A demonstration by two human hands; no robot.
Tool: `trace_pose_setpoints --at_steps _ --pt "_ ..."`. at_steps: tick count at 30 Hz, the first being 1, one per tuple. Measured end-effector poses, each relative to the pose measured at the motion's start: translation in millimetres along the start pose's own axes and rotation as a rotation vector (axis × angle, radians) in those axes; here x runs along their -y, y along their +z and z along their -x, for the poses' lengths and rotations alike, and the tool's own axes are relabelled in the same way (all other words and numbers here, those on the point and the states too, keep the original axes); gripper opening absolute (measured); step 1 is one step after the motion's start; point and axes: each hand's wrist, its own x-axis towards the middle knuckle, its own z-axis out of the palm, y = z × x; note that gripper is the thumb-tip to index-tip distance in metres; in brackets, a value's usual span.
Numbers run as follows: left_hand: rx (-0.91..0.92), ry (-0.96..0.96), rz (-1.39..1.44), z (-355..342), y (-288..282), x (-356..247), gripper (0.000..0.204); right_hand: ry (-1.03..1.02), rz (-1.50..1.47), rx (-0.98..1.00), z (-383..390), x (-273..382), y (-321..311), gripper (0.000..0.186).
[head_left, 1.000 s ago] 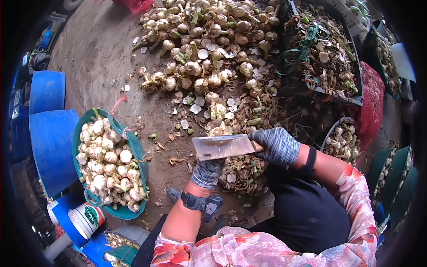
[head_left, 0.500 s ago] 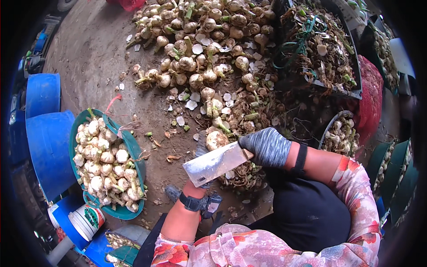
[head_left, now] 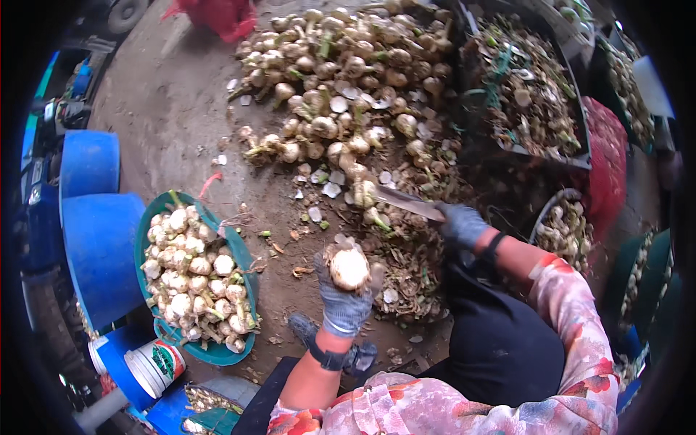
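My left hand (head_left: 344, 310), in a grey knit glove, is closed around a large garlic bulb (head_left: 349, 269). A pale, flat cut face on the bulb points up toward me. Off to the right, my gloved right hand (head_left: 464, 225) grips a cleaver (head_left: 408, 201) by its handle. Its blade reaches left over the garlic pile, apart from the held bulb, and I see it nearly edge-on. Under and beyond the blade lie loose garlic bulbs (head_left: 325, 127) with stems, and cut scraps and husks (head_left: 406, 284) cover the ground between my hands.
At the left stands a green tub (head_left: 250, 319) full of trimmed garlic, with blue barrels (head_left: 101, 246) behind it. A black crate (head_left: 533, 161) of trimmings sits at the far right beside a red mesh sack (head_left: 607, 156). A white bucket (head_left: 156, 366) is at the lower left.
The cleaver has swung up and right, away from the bulb it was covering. My left hand has turned, and the bulb's pale cut face now shows. The whole view has shifted slightly.
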Motion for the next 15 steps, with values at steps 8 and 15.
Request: trace_pose_setpoints --at_steps 8,15 --pt "-0.627 -0.068 1.450 -44 -227 -31 0.045 -0.027 -0.074 -0.117 17 20 -23 0.033" --pt "-0.211 -0.188 0.288 -80 -141 36 0.023 0.027 -0.084 -0.165 10 4 -29 0.031"
